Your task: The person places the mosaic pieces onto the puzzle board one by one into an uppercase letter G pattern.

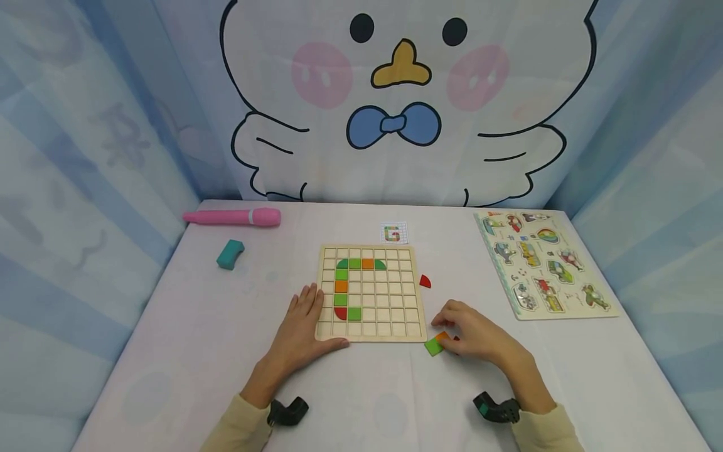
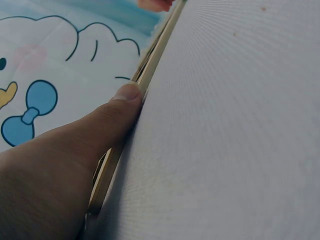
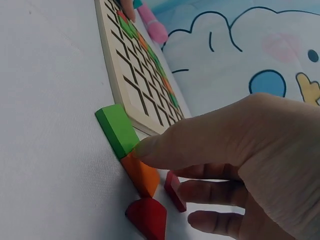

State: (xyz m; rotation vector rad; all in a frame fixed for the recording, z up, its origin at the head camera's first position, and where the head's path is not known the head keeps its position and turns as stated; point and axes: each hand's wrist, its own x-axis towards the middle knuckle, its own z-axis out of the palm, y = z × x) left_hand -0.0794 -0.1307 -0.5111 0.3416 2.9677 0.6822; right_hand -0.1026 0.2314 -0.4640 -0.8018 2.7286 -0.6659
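Orange tile point(image 3: 141, 173) lies just off the grid board's point(image 1: 369, 333) near right corner, between green point(image 3: 117, 129) and red point(image 3: 148, 216) pieces. Your right hand point(image 1: 474, 334) touches it, fingers loosely extended; pinch its edges. Keep your left hand point(image 1: 302, 326) flat, steadying the board.

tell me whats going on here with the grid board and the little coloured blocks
A person sits at a white table with a wooden grid board, partly filled with green, orange and red tiles. Their left hand lies flat on the board's near left corner, thumb along its edge. The right hand reaches into a few loose tiles by the board's near right corner, fingertip on an orange tile next to a green tile. One red piece lies apart.
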